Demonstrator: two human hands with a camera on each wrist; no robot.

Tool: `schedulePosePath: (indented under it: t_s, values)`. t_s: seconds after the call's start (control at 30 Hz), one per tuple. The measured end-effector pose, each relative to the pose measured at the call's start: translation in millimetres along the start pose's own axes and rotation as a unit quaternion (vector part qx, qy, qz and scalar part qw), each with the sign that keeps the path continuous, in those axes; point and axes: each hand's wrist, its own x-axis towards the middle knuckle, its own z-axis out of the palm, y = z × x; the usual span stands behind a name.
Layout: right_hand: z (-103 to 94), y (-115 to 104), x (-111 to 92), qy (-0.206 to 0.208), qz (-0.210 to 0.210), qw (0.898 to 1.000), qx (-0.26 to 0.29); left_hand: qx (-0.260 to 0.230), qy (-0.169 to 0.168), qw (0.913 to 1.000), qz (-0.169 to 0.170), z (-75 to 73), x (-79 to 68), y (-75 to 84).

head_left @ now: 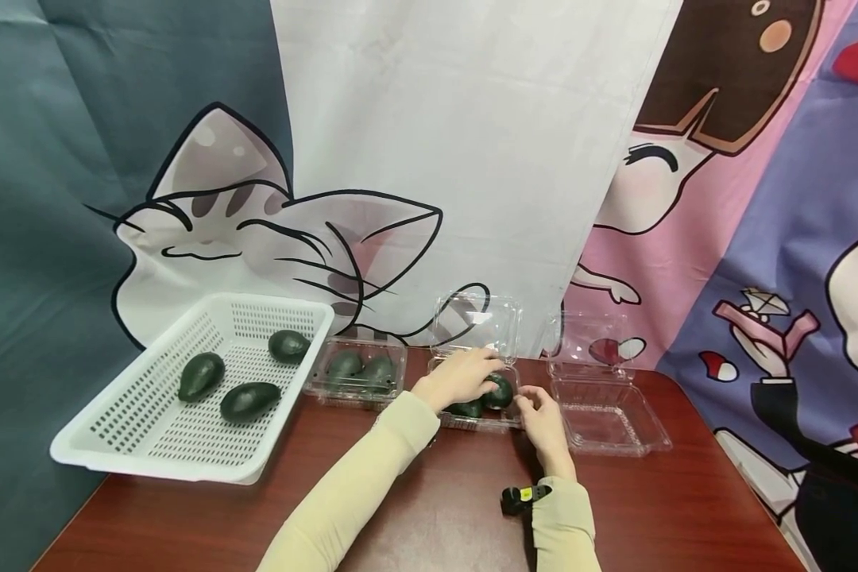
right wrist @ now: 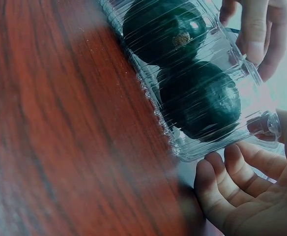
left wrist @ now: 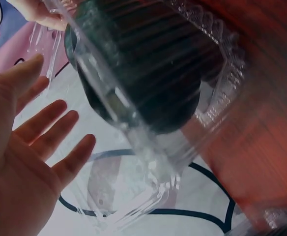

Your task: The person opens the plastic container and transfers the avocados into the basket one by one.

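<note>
Two dark green avocados (head_left: 499, 391) are seen lying side by side in the transparent box (head_left: 479, 423), whose lid (head_left: 475, 330) is raised behind it. The grip of the left hand (head_left: 465, 377) is released: its fingers are spread over the box, and contact with the fruit cannot be made out. By the right hand (head_left: 543, 421) the box is grasped at its near right corner, with the fingers bent against the end wall.

The avocados can be judged firm, fairly weighty for their bulk and rather slippery where the skin shines; they are best taken round the widest part, since bruising could be caused by hard squeezing. The box is likely light, springy and easily dented, so it is better held by the rim or a corner.

Its thin plastic is ribbed along the wall. The fruit is rounded, with a rough brown stem scar visible on one. To the left of the box, a lidded pack (head_left: 353, 393) and a perforated white basket (head_left: 143, 467) are placed; to its right, another raised-lid container (head_left: 615, 433) is set on the glossy, wood-grained table (head_left: 457, 492).
</note>
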Motion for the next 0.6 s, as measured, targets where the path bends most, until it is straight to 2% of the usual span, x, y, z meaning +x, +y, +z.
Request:
schedulePosePath:
  t_s: [0.13,0.33,0.43,0.6]
  values:
    - [-0.1,0.2,-0.4,-0.004,0.005,1.000,0.013,0.000,-0.023,0.9997,-0.011,4.7,1.1,2.9]
    - [1.7,1.4,0.4,-0.003,0.006,1.000,0.011,-0.010,-0.059,0.9969,-0.052,10.8,4.1,5.4]
    - [2.0,2.1,0.2,0.002,-0.002,1.000,0.009,-0.008,-0.063,0.9958,-0.066,13.0,6.1,6.4]
    - [1.3,3.3,-0.5,0.009,-0.003,1.000,0.004,0.010,-0.064,0.9960,-0.062,16.6,8.4,9.3]
